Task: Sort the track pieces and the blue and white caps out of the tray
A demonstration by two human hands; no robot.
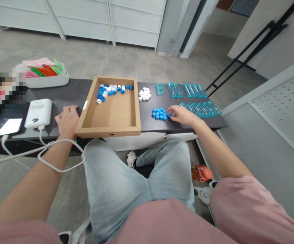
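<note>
My right hand is over the right part of the dark table, its fingertips closed on a small blue cap. That piece lies at the right edge of a cluster of several blue caps. On the left, my left hand rests on the tabletop beside a shallow cardboard tray, holding nothing, with the thumb apart from the fingers. Blue and white caps lie along the tray's far and left sides. A pile of white caps sits just right of the tray.
Clear teal plastic pieces lie in rows at the table's right end. At left are a white power bank with a cable crossing my left forearm, a phone, and a white basket of colourful items. A perforated panel stands at right.
</note>
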